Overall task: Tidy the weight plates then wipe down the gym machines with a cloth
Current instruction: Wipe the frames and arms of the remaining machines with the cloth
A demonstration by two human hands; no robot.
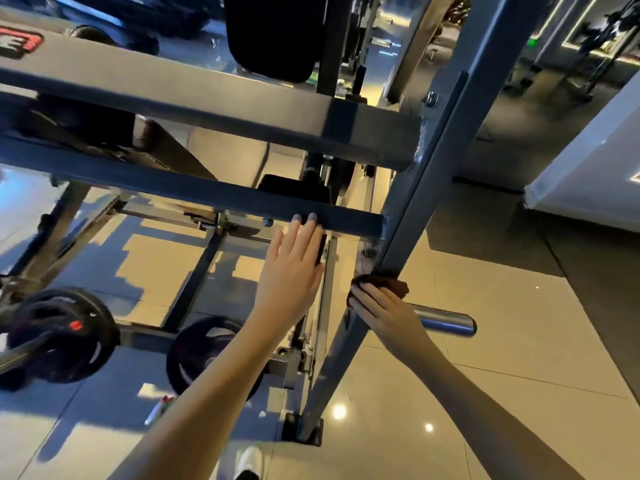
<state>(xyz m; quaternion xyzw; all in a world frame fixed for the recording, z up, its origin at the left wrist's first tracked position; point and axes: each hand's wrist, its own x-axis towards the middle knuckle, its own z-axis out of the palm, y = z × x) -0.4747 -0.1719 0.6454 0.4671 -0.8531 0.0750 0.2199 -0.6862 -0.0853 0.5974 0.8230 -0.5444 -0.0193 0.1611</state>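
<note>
Right hand (384,313) grips the cloth (381,284), probably soft enough to bunch anywhere, against the slanted post (433,188), 3 o'clock from the left hand (291,268) resting flat on the crossbar (242,199).

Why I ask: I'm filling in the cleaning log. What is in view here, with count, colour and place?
machine frame: one, grey-blue, across the top and middle.
weight plates: at least two, black, lower left on the frame.
cloth: one, dark brown, against the slanted post.
steel peg: one, silver, bare, right of the post.
pad: one, black, top centre.
floor: beige glossy tiles, below.
left hand: one, fingers straight, tips on the lower crossbar.
right hand: one, grips the cloth on the post.
</note>
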